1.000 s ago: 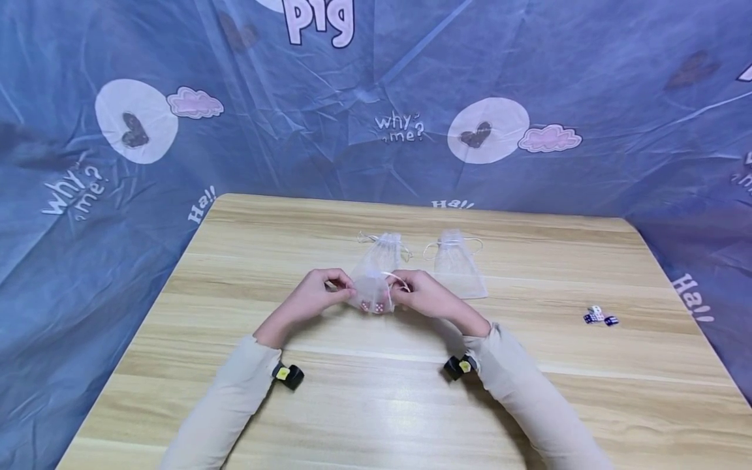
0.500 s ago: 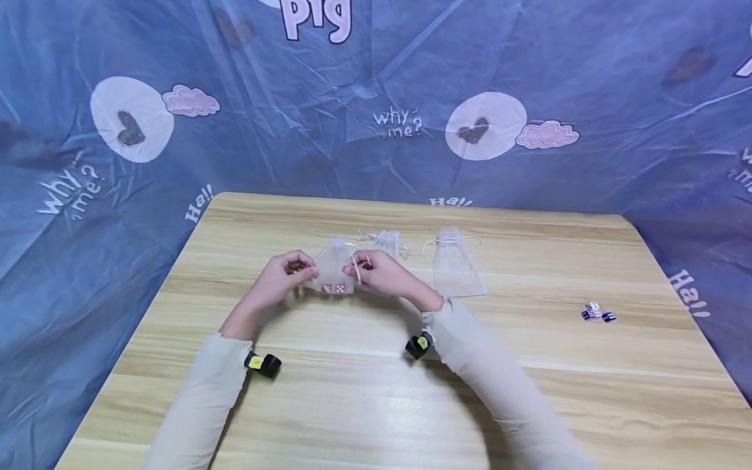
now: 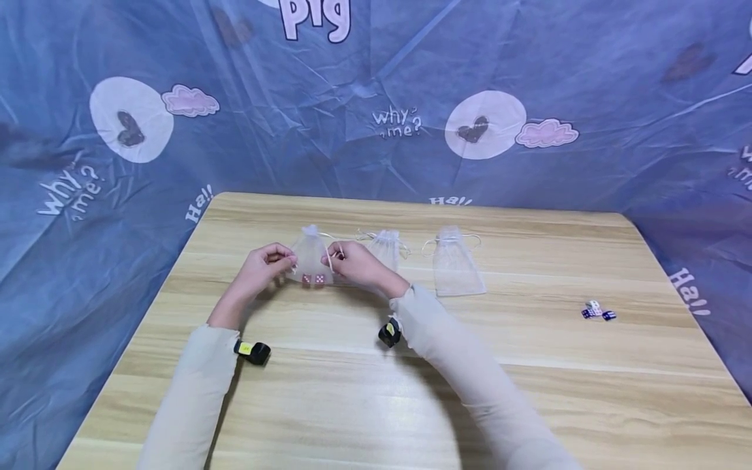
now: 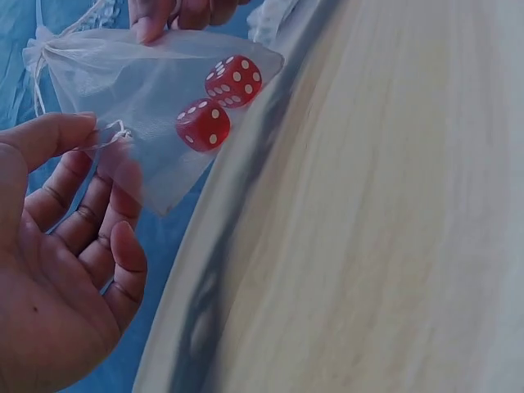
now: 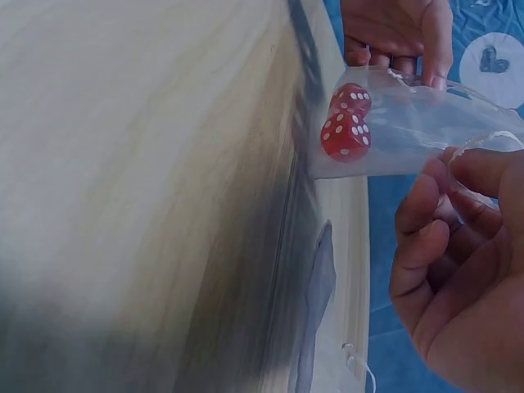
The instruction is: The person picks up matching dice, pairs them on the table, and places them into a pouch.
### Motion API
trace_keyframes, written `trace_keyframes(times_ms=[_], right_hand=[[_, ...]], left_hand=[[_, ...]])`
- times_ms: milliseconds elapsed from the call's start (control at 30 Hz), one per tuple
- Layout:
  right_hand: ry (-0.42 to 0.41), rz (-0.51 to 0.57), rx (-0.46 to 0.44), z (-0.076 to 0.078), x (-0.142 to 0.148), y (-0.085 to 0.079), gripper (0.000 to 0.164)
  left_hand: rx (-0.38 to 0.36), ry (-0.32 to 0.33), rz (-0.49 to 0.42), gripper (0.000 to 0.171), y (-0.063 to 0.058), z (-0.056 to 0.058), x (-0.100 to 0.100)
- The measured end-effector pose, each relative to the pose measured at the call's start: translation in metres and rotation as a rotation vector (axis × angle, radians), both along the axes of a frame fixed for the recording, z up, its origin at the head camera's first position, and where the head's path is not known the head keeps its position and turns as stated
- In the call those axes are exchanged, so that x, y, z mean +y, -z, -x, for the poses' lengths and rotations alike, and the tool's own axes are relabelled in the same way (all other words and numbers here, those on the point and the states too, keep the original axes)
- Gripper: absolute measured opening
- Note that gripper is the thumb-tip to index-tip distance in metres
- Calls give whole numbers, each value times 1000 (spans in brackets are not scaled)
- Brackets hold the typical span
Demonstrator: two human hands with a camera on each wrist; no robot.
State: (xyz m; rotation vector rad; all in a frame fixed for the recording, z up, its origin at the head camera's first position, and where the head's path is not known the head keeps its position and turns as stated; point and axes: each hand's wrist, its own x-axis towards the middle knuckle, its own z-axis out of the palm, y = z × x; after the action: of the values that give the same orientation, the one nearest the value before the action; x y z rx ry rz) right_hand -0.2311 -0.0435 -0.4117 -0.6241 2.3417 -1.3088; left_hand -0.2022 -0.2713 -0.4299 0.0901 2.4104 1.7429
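A sheer white drawstring pouch [image 3: 309,251] is held up over the left-middle of the table, its gathered neck pointing away from me. Two red dice [image 4: 203,125] with white pips show through its lower end. My left hand [image 3: 260,269] pinches the knotted cord at the pouch's left side between thumb and fingertip. On the opposite side, my right hand [image 3: 360,264] pinches the other cord loop, with the remaining fingers curled. The right wrist view shows this cord [image 5: 483,139] looping over the right thumb and finger.
A second sheer pouch [image 3: 386,243] lies behind the right forearm, partly hidden. Further right lies a third, flat pouch [image 3: 458,271]. Several blue and white dice [image 3: 595,310] cluster near the table's right side. A printed blue cloth [image 3: 329,143] hangs behind the wooden table [image 3: 329,405].
Both hands have carried the pouch with the red dice left and away from me, off the second pouch. Their pinch on the cords stays the same.
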Motion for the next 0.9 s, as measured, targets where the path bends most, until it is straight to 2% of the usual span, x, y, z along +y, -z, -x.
trace_keyframes(times_ms=[167, 467, 567, 733, 900], right_hand=[[0, -44, 19, 5, -7, 1, 13], [-8, -101, 99, 12, -11, 8, 17], [0, -150, 127, 14, -10, 8, 16], [6, -230, 150, 17, -10, 6, 15], [9, -313, 178, 19, -12, 6, 15]], left_hand=[[-60, -15, 10, 15, 2, 5, -7], [-85, -21, 35, 9, -15, 0, -4], [-93, -28, 38, 10, -8, 4, -8], [-93, -46, 51, 17, 11, 15, -16], [-80, -41, 90, 24, 20, 22, -18]])
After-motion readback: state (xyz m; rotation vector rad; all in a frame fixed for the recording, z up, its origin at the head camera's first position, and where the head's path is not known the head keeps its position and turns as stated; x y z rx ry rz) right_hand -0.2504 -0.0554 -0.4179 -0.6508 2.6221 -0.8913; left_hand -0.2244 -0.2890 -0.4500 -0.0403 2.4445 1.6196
